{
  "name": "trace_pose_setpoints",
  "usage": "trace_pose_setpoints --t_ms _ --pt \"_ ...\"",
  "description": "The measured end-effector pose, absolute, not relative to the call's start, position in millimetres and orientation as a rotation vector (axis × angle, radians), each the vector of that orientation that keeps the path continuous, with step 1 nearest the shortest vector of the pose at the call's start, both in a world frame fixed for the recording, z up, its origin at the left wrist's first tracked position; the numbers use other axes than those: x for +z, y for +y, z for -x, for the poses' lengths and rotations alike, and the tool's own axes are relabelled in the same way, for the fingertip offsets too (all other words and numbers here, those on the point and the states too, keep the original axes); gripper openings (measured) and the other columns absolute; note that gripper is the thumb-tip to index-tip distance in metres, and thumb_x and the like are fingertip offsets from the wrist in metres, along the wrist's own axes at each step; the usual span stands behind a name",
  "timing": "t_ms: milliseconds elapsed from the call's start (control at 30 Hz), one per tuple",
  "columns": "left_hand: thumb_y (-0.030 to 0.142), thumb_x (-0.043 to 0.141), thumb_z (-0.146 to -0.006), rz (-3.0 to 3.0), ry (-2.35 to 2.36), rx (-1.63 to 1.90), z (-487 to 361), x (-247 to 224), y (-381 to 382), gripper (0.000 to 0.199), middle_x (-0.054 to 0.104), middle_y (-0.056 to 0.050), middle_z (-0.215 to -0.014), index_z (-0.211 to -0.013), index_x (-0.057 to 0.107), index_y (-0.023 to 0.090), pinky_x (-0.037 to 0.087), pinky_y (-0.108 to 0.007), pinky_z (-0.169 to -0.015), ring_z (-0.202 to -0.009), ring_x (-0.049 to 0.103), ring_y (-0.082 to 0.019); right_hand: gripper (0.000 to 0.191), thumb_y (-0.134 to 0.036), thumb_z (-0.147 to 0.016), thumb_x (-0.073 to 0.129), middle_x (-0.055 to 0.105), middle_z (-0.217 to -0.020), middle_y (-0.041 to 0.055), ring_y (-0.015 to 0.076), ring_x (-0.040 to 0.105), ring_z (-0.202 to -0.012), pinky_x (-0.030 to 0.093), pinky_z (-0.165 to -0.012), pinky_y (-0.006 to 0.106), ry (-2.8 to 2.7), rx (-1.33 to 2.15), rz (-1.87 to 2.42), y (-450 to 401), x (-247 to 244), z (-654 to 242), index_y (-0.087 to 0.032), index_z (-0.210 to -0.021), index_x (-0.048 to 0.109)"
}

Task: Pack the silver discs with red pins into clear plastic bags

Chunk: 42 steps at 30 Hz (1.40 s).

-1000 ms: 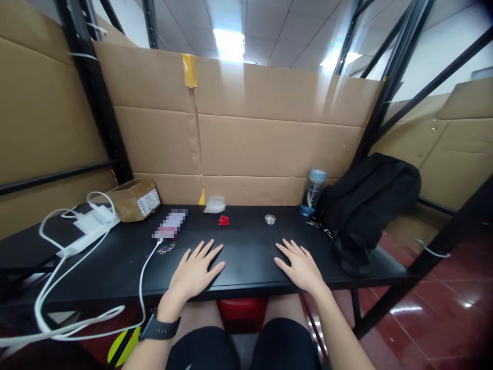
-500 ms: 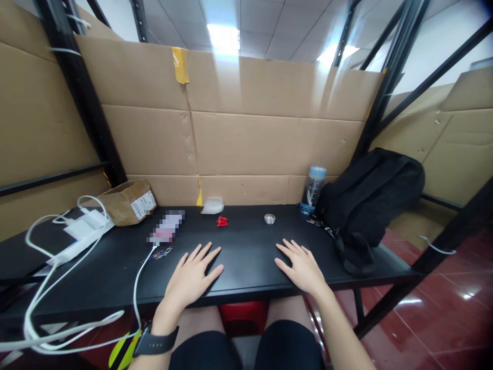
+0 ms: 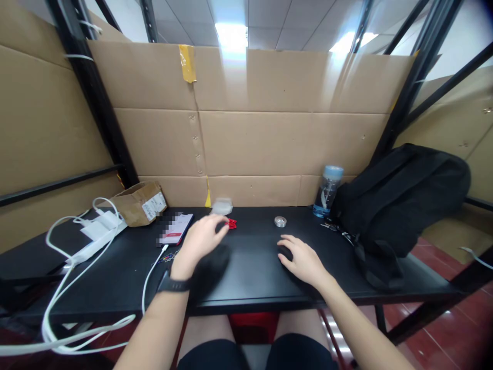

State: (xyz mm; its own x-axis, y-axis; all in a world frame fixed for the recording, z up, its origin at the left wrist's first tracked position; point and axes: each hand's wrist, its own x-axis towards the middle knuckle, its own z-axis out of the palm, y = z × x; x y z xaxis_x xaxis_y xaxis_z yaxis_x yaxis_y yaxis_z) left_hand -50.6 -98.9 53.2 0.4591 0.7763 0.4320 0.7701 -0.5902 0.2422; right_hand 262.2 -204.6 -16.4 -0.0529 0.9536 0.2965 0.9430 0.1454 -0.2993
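Over the black tabletop (image 3: pixel 246 272), my left hand (image 3: pixel 203 236) is raised, its fingers bent and its thumb apart from them. Its fingertips are at a small cluster of red pieces (image 3: pixel 232 224) that look like clips, partly hidden behind them; I cannot tell whether they touch. My right hand (image 3: pixel 302 259) is low over the table on the right, fingers loosely curved and apart, with nothing in it. A small clear roll of tape (image 3: pixel 280 221) lies beyond that hand. Just behind the red pieces is a translucent plastic packet or box (image 3: pixel 222 206).
To the left are a phone (image 3: pixel 177 228) on a white cable, a keychain (image 3: pixel 166 258), a cardboard box (image 3: pixel 140 203) and a white power strip (image 3: pixel 96 239). A water bottle (image 3: pixel 327 191) and a black backpack (image 3: pixel 400 205) stand right. Cardboard (image 3: pixel 250 144) walls the back.
My left hand has lifted off the table and moved forward to the red pieces. My right hand's fingers have curled from lying flat. The view has shifted slightly.
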Motion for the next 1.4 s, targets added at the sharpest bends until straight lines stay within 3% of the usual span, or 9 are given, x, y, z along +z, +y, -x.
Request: trace_pose_setpoints --t_ms 100,167,300,400,700,867,1067,1200,1400 --pt "0.027 0.054 -0.091 -2.697 1.652 0.760 40.9 66.9 -46.9 0.029 0.072 -0.010 -0.115 -0.113 0.072 0.022 0.048 -0.039 -0.091 -0.108 0.065 -0.029 0.028 -0.031 -0.092 0.056 0.064 -0.135 0.0068 0.0253 0.061 -0.117 0.047 -0.102 0.039 -2.053 -0.096 1.687 -154.5 7.7 -270.8 -0.026 -0.115 0.070" --pt "0.021 0.062 -0.083 -2.785 1.788 0.746 39.5 59.9 -19.4 0.030 0.067 -0.015 -0.125 -0.110 0.074 0.021 0.044 -0.043 -0.097 -0.120 0.058 -0.033 0.025 -0.026 -0.090 0.056 0.067 -0.125 0.0077 0.0237 0.061 -0.114 0.048 -0.099 0.036 -2.040 -0.114 1.635 -117.6 19.8 -282.0 -0.023 -0.112 0.070" --pt "0.027 0.071 -0.080 -2.920 1.725 0.743 47.7 28.7 9.4 0.026 0.050 -0.013 -0.149 -0.105 0.078 0.027 0.033 -0.052 -0.107 -0.141 0.036 -0.038 0.020 -0.022 -0.092 0.054 0.067 -0.115 0.0098 0.0232 0.061 -0.113 0.046 -0.101 0.037 -1.823 -0.100 1.678 -65.3 18.9 -298.0 -0.018 -0.104 0.070" --pt "0.032 0.070 -0.085 -2.950 1.708 0.732 54.6 11.6 17.1 0.024 0.046 -0.011 -0.154 -0.107 0.079 0.029 0.030 -0.054 -0.107 -0.143 0.032 -0.038 0.019 -0.025 -0.092 0.055 0.067 -0.114 0.0085 0.0238 0.059 -0.113 0.046 -0.102 0.038 -1.749 -0.124 1.616 -54.8 4.0 -296.8 -0.020 -0.103 0.069" --pt "0.024 0.051 -0.095 -3.023 1.682 0.785 48.5 3.1 21.2 0.030 0.057 -0.012 -0.144 -0.090 0.081 0.024 0.029 -0.055 -0.105 -0.139 0.036 -0.036 0.019 -0.024 -0.088 0.058 0.065 -0.117 0.0074 0.0249 0.059 -0.113 0.047 -0.101 0.040 -1.836 -0.099 1.540 -64.0 -2.8 -304.4 -0.023 -0.104 0.068" --pt "0.025 0.050 -0.095 -2.966 1.753 0.880 53.6 9.7 19.0 0.030 0.062 -0.014 -0.130 -0.090 0.079 0.024 0.032 -0.053 -0.101 -0.131 0.041 -0.035 0.021 -0.024 -0.086 0.060 0.064 -0.118 0.0074 0.0251 0.059 -0.113 0.046 -0.103 0.041 -1.852 -0.093 1.565 -61.9 -4.7 -316.0 -0.023 -0.105 0.069" --pt "0.028 0.057 -0.092 -2.862 1.876 1.071 56.1 43.7 -6.9 0.020 0.060 -0.010 -0.135 -0.083 0.075 0.023 0.029 -0.058 -0.101 -0.135 0.035 -0.037 0.020 -0.026 -0.086 0.062 0.066 -0.114 0.0076 0.0243 0.061 -0.111 0.047 -0.099 0.038 -1.855 -0.015 1.569 -58.1 -6.3 -324.7 -0.022 -0.104 0.071" --pt "0.028 0.054 -0.095 -2.841 1.719 1.295 26.6 62.4 -38.6 0.016 0.066 -0.008 -0.125 -0.093 0.069 0.023 0.024 -0.056 -0.105 -0.133 0.040 -0.034 0.020 -0.023 -0.084 0.066 0.068 -0.111 0.0084 0.0235 0.063 -0.106 0.047 -0.097 0.037 -1.867 0.029 1.597 -57.2 -5.0 -320.7 -0.020 -0.103 0.072" --pt "0.024 0.044 -0.101 -3.012 1.333 1.120 -40.7 39.0 -49.2 0.024 0.072 -0.010 -0.110 -0.100 0.067 0.022 0.024 -0.053 -0.103 -0.126 0.049 -0.031 0.020 -0.021 -0.083 0.069 0.067 -0.111 0.0093 0.0237 0.063 -0.108 0.047 -0.097 0.036 -1.918 0.064 1.651 -56.2 -6.0 -317.7 -0.019 -0.102 0.073"
